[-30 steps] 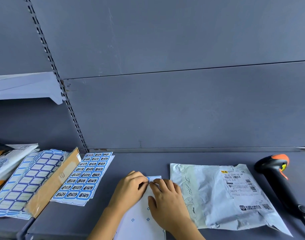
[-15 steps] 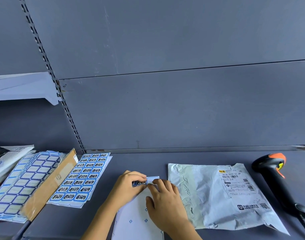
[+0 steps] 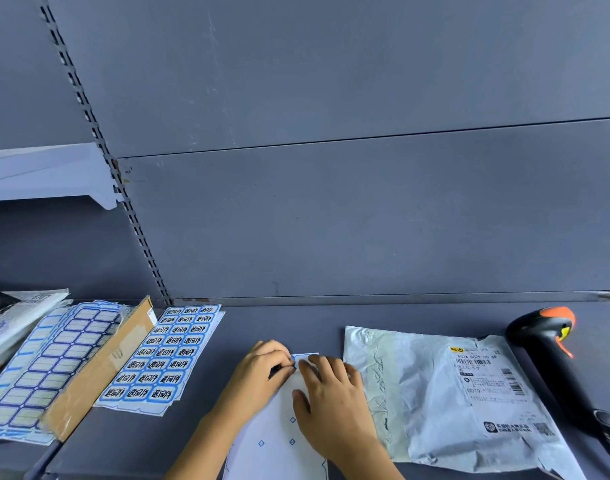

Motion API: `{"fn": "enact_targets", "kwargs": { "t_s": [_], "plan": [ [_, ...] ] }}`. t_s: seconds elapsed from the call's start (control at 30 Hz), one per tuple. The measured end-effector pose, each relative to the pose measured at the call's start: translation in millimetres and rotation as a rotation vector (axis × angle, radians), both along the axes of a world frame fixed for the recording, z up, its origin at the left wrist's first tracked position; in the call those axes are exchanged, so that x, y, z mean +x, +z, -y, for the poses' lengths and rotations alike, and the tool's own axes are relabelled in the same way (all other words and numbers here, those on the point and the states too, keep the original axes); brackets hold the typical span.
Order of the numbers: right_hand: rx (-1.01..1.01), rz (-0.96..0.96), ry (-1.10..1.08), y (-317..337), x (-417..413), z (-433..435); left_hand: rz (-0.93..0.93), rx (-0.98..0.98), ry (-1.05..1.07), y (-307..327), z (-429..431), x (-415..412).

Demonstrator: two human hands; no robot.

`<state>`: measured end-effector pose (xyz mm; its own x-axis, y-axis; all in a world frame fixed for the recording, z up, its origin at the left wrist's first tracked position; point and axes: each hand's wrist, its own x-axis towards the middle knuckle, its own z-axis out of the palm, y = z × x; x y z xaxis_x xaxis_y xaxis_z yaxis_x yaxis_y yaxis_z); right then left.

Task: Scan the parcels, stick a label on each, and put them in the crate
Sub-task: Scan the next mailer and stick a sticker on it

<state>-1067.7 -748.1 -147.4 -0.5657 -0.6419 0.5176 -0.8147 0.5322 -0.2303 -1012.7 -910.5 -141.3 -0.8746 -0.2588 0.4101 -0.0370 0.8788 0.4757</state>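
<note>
Labelling step: my left hand (image 3: pixel 262 372) pinched the label (image 3: pixel 305 357); my right hand (image 3: pixel 331 403) pressed the backing sheet (image 3: pixel 279 452) flat with extended fingers. Next, I judged: stick it on the parcel (image 3: pixel 435 410).

Parcel-handling station on grey slotted shop shelving (image 3: pixel 130 216): handheld barcode scanner (image 3: pixel 553 362), label sheets (image 3: pixel 165 358), plastic mailer (image 3: pixel 445 400) with shipping label.

parcel (image 3: pixel 417 393): pale grey
scanner (image 3: pixel 553 362), right of parcel: black, orange
my backing sheet (image 3: pixel 275 433), left of parcel: white, blue diamonds
</note>
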Motion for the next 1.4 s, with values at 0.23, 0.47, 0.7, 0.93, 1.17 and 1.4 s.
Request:
{"fn": "enact_targets", "kwargs": {
  "t_s": [0.23, 0.47, 0.7, 0.93, 1.17, 1.4],
  "plan": [
    [0.014, -0.002, 0.023, 0, 0, -1, -0.036, -0.085, 0.015, 3, -6, 2],
    [0.028, 0.032, 0.039, 3, 0, -2, -0.059, -0.149, 0.055, 6, -9, 6],
    [0.051, 0.037, 0.025, 4, 1, -3, -0.044, -0.406, 0.120, 15, -21, 3],
    [0.055, 0.059, 0.021, 6, 1, -3, -0.155, 0.027, 0.394, 15, -14, 5],
    [0.052, 0.058, 0.012, 7, 0, -3, -0.045, 0.068, 0.341, 13, -12, 4],
    [0.059, 0.056, 0.007, 6, -1, -2, -0.120, 0.088, 0.299, 18, -11, 9]
  ]
}}
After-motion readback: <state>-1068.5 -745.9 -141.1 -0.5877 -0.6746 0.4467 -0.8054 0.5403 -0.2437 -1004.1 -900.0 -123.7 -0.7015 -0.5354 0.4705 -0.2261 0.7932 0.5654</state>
